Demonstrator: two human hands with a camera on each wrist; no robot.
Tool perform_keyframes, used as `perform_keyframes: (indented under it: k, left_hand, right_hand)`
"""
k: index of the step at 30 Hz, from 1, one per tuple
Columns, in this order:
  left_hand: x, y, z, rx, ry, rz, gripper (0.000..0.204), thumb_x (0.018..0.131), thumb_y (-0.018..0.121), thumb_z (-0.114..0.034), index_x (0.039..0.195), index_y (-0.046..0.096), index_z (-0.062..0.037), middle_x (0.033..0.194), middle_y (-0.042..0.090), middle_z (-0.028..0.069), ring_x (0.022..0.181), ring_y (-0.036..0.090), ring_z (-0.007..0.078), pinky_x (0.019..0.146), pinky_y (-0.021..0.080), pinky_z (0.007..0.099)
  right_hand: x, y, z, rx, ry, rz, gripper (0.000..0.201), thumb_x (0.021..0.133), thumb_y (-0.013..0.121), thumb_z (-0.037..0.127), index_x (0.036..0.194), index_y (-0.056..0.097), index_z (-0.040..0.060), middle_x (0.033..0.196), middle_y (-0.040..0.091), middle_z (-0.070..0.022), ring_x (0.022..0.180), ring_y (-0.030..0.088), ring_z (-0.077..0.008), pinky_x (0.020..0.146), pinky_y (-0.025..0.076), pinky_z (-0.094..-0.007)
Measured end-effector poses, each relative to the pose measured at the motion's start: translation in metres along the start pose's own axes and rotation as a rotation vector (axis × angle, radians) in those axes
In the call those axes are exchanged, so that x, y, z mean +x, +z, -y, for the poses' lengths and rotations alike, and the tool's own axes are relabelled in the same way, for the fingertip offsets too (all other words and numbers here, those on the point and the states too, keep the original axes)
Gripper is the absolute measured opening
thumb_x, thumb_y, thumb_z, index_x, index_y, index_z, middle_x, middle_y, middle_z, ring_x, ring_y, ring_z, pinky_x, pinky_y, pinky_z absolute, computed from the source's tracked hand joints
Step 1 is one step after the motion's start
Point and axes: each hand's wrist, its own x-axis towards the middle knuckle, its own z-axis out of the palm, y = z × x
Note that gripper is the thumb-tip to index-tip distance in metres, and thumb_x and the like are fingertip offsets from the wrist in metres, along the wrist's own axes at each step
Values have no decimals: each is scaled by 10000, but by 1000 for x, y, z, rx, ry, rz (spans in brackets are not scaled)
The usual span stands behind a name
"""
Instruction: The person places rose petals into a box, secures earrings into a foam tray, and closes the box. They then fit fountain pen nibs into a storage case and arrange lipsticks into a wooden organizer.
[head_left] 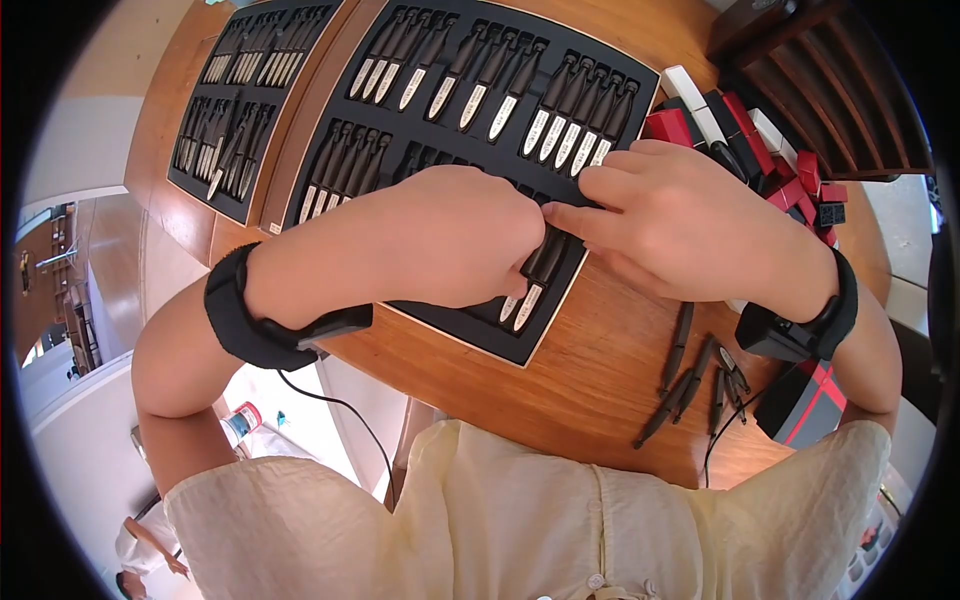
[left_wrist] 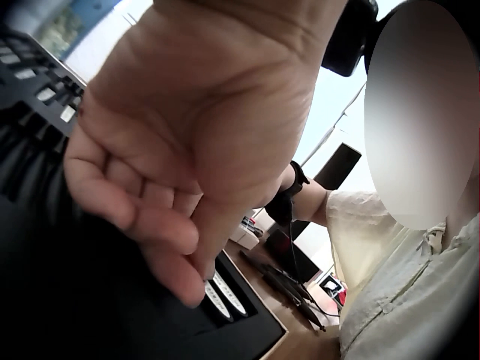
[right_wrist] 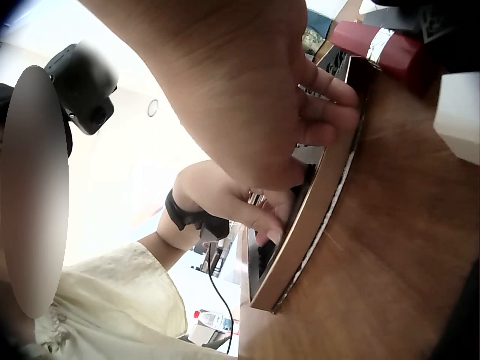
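A black tray with a pale rim holds rows of slim dark-handled pieces with white, printed, pointed ends. My left hand bends down over the tray's lower right section. In the left wrist view its palm shows nothing in it, and its fingers curl loosely beside two white-ended pieces. From the right, my right hand reaches across the tray's edge, its index finger stretched toward the left hand. Its other fingers bend at the tray's side wall in the right wrist view. The left hand hides the slot beneath it.
A second filled tray stands at the far left. Several loose dark pieces lie on the wooden table near my body. Red, black and white boxes pile up at the right, beside a slatted dark wooden rack.
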Motion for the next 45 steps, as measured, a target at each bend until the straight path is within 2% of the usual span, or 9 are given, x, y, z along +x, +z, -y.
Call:
perform_keyframes:
  k: [18,21,26,29,36,38,42,44,45]
  left_hand:
    - [-5,10,-13,171,-3,-127,359,792,748,-361,631,665,-51,601,614,143,626,630,342,596,491,402]
    - [-11,8,-24,265,8,-215,322,812,733,-329,655,659,-58,587,600,131,605,616,340,573,479,403]
    - [4,18,-65,219,47,-322,187,830,703,-225,790,622,-62,652,604,109,637,617,321,576,485,383]
    - [28,30,-82,234,336,-407,225,785,661,-88,997,594,-54,902,583,93,788,640,261,612,530,355]
    - [68,48,-102,428,463,-385,195,738,618,-32,927,569,-32,971,527,111,804,638,221,597,537,327]
    - [69,43,-102,433,465,-342,181,740,617,-35,911,559,-26,969,531,118,791,635,225,592,534,330]
    - [65,35,-100,512,433,-263,141,744,615,-41,850,523,-23,894,549,127,763,635,245,593,527,343]
    - [63,36,-93,513,450,-312,132,759,620,-47,843,522,-23,861,553,124,754,634,252,600,525,347]
    - [61,36,-88,511,473,-360,127,773,626,-52,837,520,-23,828,558,120,745,634,259,607,523,351]
  right_hand:
    - [-21,-6,-3,-60,15,-18,198,739,658,111,914,647,19,763,590,-82,763,634,-241,681,522,-357]
    - [-33,-14,-2,-28,82,49,403,755,708,99,1145,638,23,886,588,-91,791,583,-276,736,481,-368]
    - [-57,-25,2,23,128,12,302,685,627,14,985,593,28,835,541,-117,771,552,-319,685,457,-401]
    - [-71,-30,6,53,97,-105,266,641,604,15,899,546,36,793,497,-127,735,530,-334,647,438,-426]
    - [-90,-59,8,-51,147,-317,212,659,581,5,863,528,33,768,495,-128,706,525,-354,622,428,-434]
    - [-86,-105,7,340,261,281,174,854,590,148,870,598,-25,861,617,-180,830,628,-305,722,522,-387]
    - [-87,-81,7,202,176,326,222,876,606,204,879,595,-18,867,631,-169,787,646,-288,691,530,-365]
    - [-87,-45,15,18,243,-185,210,665,584,22,870,540,26,772,520,-143,727,540,-364,631,438,-437]
    - [-88,-42,13,15,233,-187,210,665,584,22,870,540,26,772,520,-143,727,540,-364,631,438,-437]
